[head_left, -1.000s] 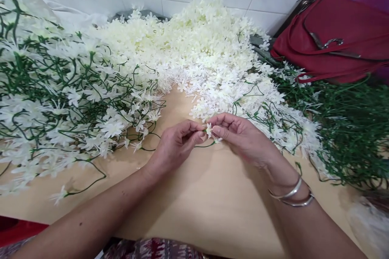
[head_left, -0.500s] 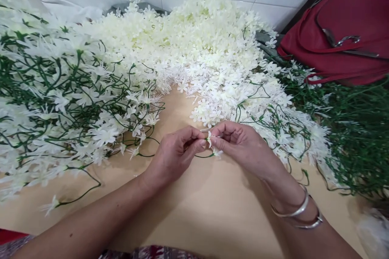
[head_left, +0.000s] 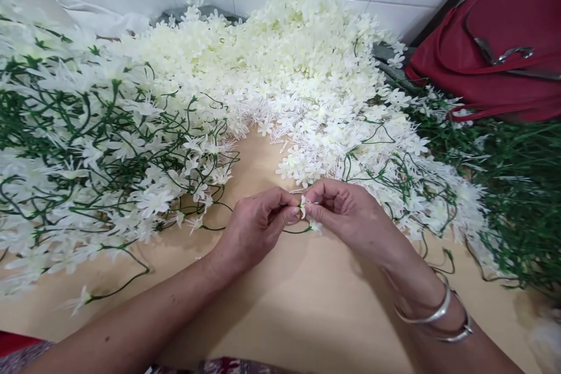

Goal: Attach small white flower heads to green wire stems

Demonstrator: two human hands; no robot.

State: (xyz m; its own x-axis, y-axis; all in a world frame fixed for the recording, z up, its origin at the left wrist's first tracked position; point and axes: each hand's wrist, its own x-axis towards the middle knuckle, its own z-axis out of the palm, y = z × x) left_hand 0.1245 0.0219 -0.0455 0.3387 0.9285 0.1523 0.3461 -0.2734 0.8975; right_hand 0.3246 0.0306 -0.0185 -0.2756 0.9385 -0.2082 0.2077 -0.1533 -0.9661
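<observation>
Over the middle of the wooden table (head_left: pixel 307 310), my left hand (head_left: pixel 256 225) and my right hand (head_left: pixel 350 213) meet fingertip to fingertip. Both pinch a small white artificial flower (head_left: pixel 302 205) on a thin green stem (head_left: pixel 294 229) that curves below the fingers. A second small blossom (head_left: pixel 314 225) hangs under my right fingers. My right wrist wears two silver bangles (head_left: pixel 438 318).
A heap of loose white blossoms (head_left: pixel 280 64) lies against the tiled wall. Flowered green stems (head_left: pixel 87 140) spread at the left. Bare green stems (head_left: pixel 512 187) lie at the right, below a red handbag (head_left: pixel 495 52).
Both hands have stayed pinched on the flower and shifted only slightly. The view has tilted a little, so the hands sit lower in the picture.
</observation>
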